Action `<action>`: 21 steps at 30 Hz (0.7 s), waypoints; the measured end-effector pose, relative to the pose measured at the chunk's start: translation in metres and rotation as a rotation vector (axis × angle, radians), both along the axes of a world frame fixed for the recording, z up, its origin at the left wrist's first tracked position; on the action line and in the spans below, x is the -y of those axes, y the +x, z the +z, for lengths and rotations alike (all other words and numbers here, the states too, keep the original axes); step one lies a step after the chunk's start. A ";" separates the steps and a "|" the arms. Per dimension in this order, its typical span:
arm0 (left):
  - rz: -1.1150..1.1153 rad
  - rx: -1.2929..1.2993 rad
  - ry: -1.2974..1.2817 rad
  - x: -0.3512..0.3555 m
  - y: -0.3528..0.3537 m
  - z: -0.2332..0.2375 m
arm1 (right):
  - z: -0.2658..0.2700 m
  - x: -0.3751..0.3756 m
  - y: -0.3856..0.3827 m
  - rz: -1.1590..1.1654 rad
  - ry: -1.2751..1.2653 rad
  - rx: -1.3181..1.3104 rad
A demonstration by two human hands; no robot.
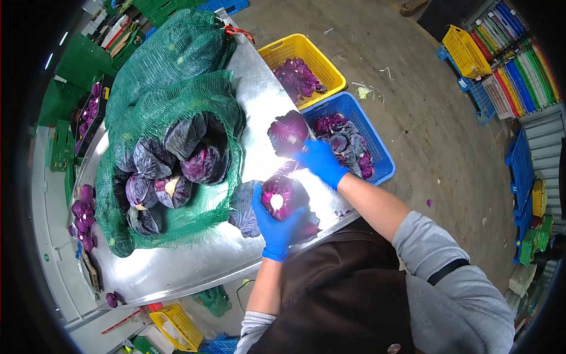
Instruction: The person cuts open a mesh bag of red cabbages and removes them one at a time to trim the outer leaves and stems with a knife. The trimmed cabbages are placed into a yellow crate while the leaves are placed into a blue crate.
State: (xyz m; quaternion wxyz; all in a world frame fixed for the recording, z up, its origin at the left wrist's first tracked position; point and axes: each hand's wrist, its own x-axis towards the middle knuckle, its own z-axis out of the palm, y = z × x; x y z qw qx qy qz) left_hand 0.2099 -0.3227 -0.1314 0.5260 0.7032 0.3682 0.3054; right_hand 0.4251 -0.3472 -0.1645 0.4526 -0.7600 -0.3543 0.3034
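My left hand, in a blue glove, is wrapped round a red cabbage with its pale cut stem facing up. My right hand, also gloved in blue, is above the table's right edge with its fingers drawn together. A blurred purple patch shows just below its fingertips, and I cannot tell what they hold. Close beyond these fingertips is a rounded, shiny purple cabbage. Dark outer leaves lie on the metal table beside the held cabbage.
A green mesh sack lies open at left with several red cabbages; another full sack is behind it. Right of the table stand a blue crate and a yellow crate, both with purple leaves. Small purple cabbages sit at far left.
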 end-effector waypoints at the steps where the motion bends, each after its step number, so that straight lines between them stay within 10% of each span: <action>1: -0.018 0.066 0.007 -0.001 -0.004 -0.001 | 0.005 0.001 0.012 -0.066 -0.102 0.122; 4: -0.064 0.207 -0.100 -0.007 -0.007 0.010 | 0.035 0.002 0.018 -0.073 -0.311 0.245; 8: -0.160 0.091 -0.043 -0.021 -0.013 -0.016 | 0.043 0.012 -0.036 0.146 0.189 -0.120; 12: -0.259 0.155 -0.264 -0.031 -0.028 -0.019 | 0.049 0.024 -0.039 0.194 -0.317 -0.517; 21: -0.328 0.133 -0.241 -0.041 -0.030 -0.015 | 0.001 0.017 -0.036 0.261 -0.238 0.199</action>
